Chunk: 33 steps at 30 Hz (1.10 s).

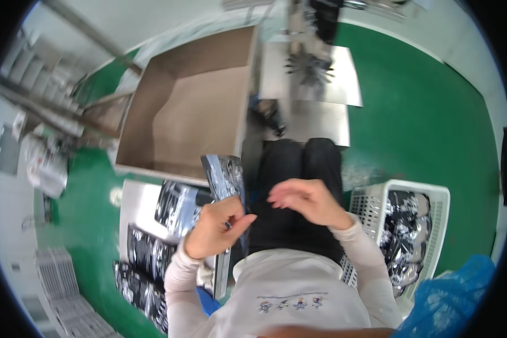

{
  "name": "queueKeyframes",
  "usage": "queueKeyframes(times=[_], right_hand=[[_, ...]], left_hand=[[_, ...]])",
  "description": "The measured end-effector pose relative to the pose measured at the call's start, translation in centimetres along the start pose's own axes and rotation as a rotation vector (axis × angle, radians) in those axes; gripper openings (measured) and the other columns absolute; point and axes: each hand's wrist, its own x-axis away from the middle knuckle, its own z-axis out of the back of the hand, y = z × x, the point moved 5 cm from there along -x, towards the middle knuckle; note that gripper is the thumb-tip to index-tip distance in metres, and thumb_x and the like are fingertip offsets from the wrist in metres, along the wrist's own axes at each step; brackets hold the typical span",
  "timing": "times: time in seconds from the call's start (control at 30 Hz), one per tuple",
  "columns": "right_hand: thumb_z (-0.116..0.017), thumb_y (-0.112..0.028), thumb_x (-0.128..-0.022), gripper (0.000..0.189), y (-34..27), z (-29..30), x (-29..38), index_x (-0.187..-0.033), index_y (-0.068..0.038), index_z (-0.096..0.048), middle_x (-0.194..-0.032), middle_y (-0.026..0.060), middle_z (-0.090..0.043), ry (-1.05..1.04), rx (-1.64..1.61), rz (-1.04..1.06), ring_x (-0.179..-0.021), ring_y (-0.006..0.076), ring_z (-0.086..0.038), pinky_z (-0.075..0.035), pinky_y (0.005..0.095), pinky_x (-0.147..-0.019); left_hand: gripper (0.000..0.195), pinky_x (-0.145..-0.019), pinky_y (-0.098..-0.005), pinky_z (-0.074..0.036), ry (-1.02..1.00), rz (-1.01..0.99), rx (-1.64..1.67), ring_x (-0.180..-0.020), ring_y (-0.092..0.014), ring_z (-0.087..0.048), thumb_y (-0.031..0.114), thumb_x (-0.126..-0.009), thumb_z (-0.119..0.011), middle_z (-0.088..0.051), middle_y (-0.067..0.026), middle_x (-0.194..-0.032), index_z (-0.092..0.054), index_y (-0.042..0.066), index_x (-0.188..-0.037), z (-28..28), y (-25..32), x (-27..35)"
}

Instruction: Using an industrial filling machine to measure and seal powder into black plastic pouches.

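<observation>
My left hand (219, 226) is closed around the lower part of a shiny black plastic pouch (227, 179), which stands up beyond the fingers near the corner of a large cardboard box (203, 114). Over my lap, my right hand (306, 200) is raised with bent fingers and nothing visible in it. More shiny black pouches (179, 207) lie to the left of my left hand on a white surface (139, 200). What is inside the held pouch cannot be seen.
At the right stands a white plastic basket (443, 211) holding several shiny black packs (405, 228). A blue plastic bag (452, 295) is at the lower right. Metal equipment with a dark spiked wheel (310, 69) stands ahead, beside the box.
</observation>
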Motion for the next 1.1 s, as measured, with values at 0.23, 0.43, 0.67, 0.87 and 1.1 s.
queueKeyframes(times=[0.23,0.43,0.67,0.87,1.1], right_hand=[[-0.061,-0.014,-0.084,0.024,0.0,2.9,0.2,-0.069,0.001,-0.050,-0.068,0.0067,-0.059,0.129,-0.076,0.014,-0.058,0.0092,-0.057,-0.043,0.0209,-0.049],[-0.054,-0.009,-0.087,0.012,-0.8,4.9,1.3,-0.086,0.002,-0.059,-0.072,0.0072,-0.061,0.154,-0.304,-0.007,-0.060,0.0119,-0.059,-0.049,0.0231,-0.054],[-0.052,-0.007,-0.086,0.011,-1.1,6.0,1.2,-0.086,0.003,-0.056,-0.072,0.0057,-0.060,0.263,-0.127,0.003,-0.060,0.0106,-0.058,-0.049,0.0231,-0.055],[-0.053,-0.006,-0.081,0.010,-1.0,6.6,0.8,-0.079,0.004,-0.055,-0.064,0.0061,-0.058,0.412,0.040,0.021,-0.055,0.0104,-0.057,-0.047,0.0243,-0.051],[-0.052,0.001,-0.078,0.016,-1.0,6.4,1.2,-0.064,0.001,-0.044,-0.051,0.0051,-0.052,0.468,0.122,0.068,-0.047,0.0101,-0.055,-0.042,0.0241,-0.042]], left_hand=[[0.022,-0.046,-0.0295,-0.036,-0.035,-0.098,0.252,-0.051,-0.017,-0.048,-0.001,-0.075,-0.064,-0.046,-0.0071,-0.061,-0.045,0.001,-0.065,-7.0,-0.2,-5.7],[0.019,-0.049,-0.0242,-0.038,-0.199,-0.039,0.647,-0.056,-0.012,-0.050,-0.002,-0.077,-0.062,-0.047,-0.0050,-0.065,-0.046,0.001,-0.067,-7.8,-1.0,-8.9],[0.010,-0.051,-0.0379,-0.043,-0.149,-0.373,-0.220,-0.058,-0.029,-0.054,0.000,-0.073,-0.057,-0.048,-0.0126,-0.066,-0.047,-0.001,-0.069,-8.4,1.8,-10.5],[0.010,-0.050,-0.0392,-0.042,-0.172,-0.443,-0.321,-0.057,-0.035,-0.052,-0.001,-0.074,-0.055,-0.048,-0.0160,-0.064,-0.047,-0.002,-0.069,-9.1,2.1,-11.5],[0.008,-0.046,-0.0380,-0.042,0.282,-0.343,-0.721,-0.051,-0.032,-0.052,-0.001,-0.072,-0.056,-0.049,-0.0136,-0.064,-0.049,0.000,-0.068,-6.5,-1.6,-13.0]])
